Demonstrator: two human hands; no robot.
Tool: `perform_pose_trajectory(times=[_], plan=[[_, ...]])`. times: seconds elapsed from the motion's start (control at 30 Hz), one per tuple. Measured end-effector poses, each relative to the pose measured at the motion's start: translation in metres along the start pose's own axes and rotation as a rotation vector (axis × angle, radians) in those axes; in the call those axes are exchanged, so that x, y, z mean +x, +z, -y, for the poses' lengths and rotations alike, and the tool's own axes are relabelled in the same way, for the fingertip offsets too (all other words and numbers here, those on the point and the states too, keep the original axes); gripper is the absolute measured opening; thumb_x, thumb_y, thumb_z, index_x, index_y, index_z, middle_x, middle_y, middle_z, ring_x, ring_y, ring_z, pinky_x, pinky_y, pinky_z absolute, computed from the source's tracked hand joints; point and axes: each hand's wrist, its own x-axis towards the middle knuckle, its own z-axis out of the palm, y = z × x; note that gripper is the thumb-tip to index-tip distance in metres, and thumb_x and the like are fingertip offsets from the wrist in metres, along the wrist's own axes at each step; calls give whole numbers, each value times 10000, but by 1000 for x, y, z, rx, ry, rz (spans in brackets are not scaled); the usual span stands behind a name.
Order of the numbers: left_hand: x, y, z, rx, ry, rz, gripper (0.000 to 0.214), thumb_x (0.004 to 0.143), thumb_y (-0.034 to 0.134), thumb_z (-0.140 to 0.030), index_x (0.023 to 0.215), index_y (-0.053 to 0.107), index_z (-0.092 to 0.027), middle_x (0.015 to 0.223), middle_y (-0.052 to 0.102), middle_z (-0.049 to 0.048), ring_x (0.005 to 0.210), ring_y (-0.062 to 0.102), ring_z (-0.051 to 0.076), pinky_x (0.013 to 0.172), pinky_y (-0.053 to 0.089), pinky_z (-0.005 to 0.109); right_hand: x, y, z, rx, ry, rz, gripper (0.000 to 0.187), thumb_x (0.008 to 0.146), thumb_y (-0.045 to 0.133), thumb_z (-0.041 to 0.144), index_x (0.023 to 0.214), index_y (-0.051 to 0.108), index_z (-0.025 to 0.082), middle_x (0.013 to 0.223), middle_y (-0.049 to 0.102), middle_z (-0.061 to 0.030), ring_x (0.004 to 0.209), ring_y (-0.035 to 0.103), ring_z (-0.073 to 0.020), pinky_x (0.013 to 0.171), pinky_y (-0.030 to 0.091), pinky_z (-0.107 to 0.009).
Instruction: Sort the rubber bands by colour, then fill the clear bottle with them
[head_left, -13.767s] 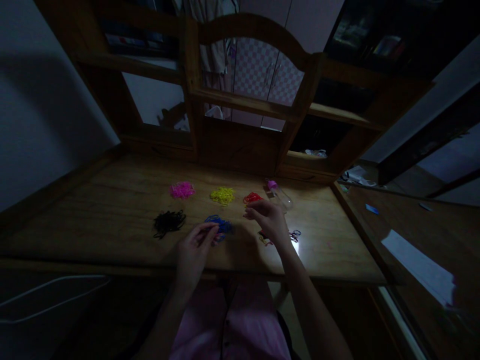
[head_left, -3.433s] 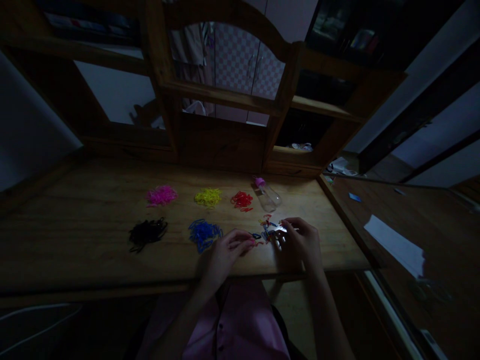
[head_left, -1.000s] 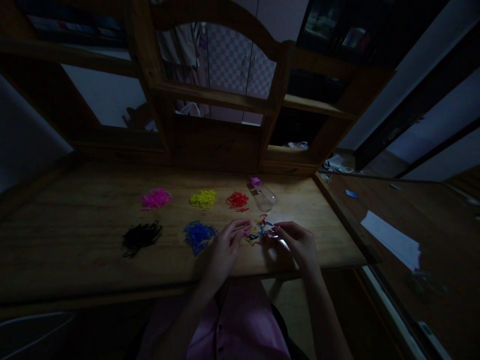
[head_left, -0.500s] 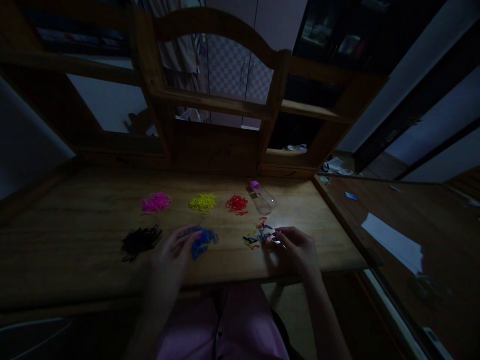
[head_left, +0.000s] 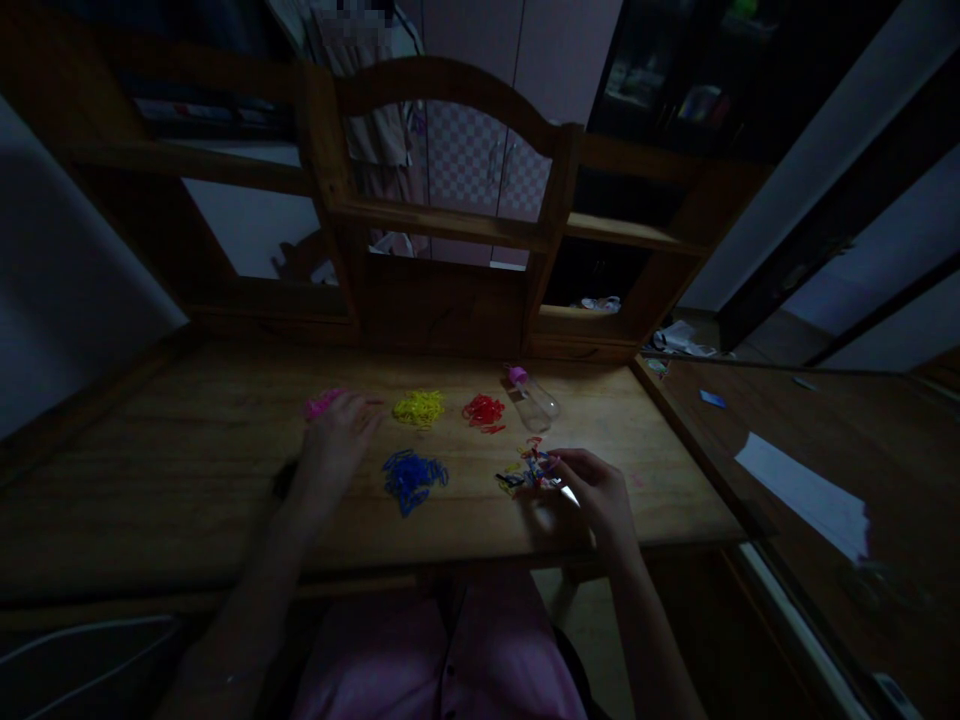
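My left hand (head_left: 341,440) is over the right side of the pink pile (head_left: 322,402) of small thin pieces, partly hiding it. Its fingers point right and are blurred; a reddish streak shows by the fingertips. My right hand (head_left: 596,485) rests at the small mixed-colour pile (head_left: 525,472), thumb and forefinger pinched at its right edge. What they hold is too small and dark to name. Between the hands is a pile of blue loop-shaped pieces (head_left: 412,478). Behind it are a yellow pile (head_left: 418,408) and a red pile (head_left: 484,410). The black pile (head_left: 285,480) is mostly hidden behind my left forearm.
A clear bottle with a pink cap (head_left: 536,405) lies behind the mixed pile. A wooden shelf unit (head_left: 442,230) rises along the back of the wooden desk (head_left: 465,530). To the right, white paper (head_left: 802,495) and a blue card (head_left: 712,399) lie on a lower brown surface.
My left hand has left the blue pile and moved left and away from me to the pink pile. My right hand stays at the mixed pile. The view has shifted slightly.
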Motion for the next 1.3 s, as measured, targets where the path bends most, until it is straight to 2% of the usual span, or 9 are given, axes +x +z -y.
perform_pose_trajectory(times=[0.17, 0.27, 0.47, 0.6, 0.73, 0.9, 1.03, 1.13, 1.3], plan=[[-54, 44, -65, -237, 118, 322, 187, 855, 563, -339, 964, 679, -241, 1015, 700, 34, 962, 647, 203, 903, 499, 332, -3, 8, 5, 63, 43, 35, 295, 732, 747, 407, 909, 696, 177, 864, 752, -81, 792, 713, -227, 679, 553, -296], [-72, 65, -96, -390, 125, 445, 188, 855, 578, -270, 1012, 677, -242, 1057, 698, 31, 964, 649, 190, 882, 499, 313, -6, 14, 6, 100, 53, 67, 299, 702, 767, 418, 861, 688, 177, 821, 750, -70, 756, 713, -224, 651, 548, -288], [-92, 90, -111, -497, 104, 399, 255, 775, 664, -187, 1024, 662, -245, 1043, 685, 28, 967, 638, 191, 864, 502, 311, -11, 23, 2, 127, 53, 57, 291, 682, 778, 431, 790, 676, 180, 795, 741, -52, 730, 708, -207, 654, 547, -283], [-99, 98, -105, -564, -38, 351, 224, 775, 611, -130, 962, 671, -236, 1000, 700, 33, 928, 664, 186, 843, 537, 317, -15, 28, -1, 93, 72, 19, 310, 664, 786, 450, 726, 655, 177, 723, 718, -41, 658, 683, -191, 574, 524, -261], [-102, 89, -95, -718, -215, 386, 236, 784, 607, -176, 1008, 663, -224, 999, 714, 36, 914, 691, 181, 820, 572, 305, -22, 40, 6, 92, 78, 6, 323, 674, 772, 470, 722, 649, 176, 704, 703, -48, 673, 678, -209, 532, 518, -262], [-101, 54, -80, -777, -344, 357, 326, 787, 649, -274, 1105, 617, -209, 1008, 722, 51, 949, 692, 199, 857, 566, 317, -29, 67, 13, 129, 110, 86, 286, 705, 748, 450, 749, 651, 184, 729, 676, -25, 670, 661, -193, 482, 517, -238], [-100, 31, -68, -585, -333, 257, 320, 770, 670, -319, 1074, 632, -224, 875, 739, 29, 861, 708, 207, 801, 575, 314, -33, 94, 12, 211, 173, 124, 299, 694, 743, 465, 761, 632, 196, 743, 673, -10, 628, 652, -180, 458, 523, -245], [-99, 19, -53, -379, -285, 191, 286, 779, 655, -349, 1048, 652, -251, 884, 744, 16, 876, 706, 218, 818, 561, 329, -35, 105, 11, 220, 150, 106, 307, 701, 737, 468, 758, 618, 191, 780, 698, -26, 663, 674, -187, 495, 523, -242], [-87, 7, -25, -126, -227, 149, 271, 824, 591, -393, 1056, 667, -275, 948, 741, 8, 878, 698, 220, 866, 528, 347, -29, 85, 7, 31, -18, 4, 258, 801, 649, 449, 784, 664, 192, 775, 719, -51, 739, 692, -207, 573, 523, -259]])
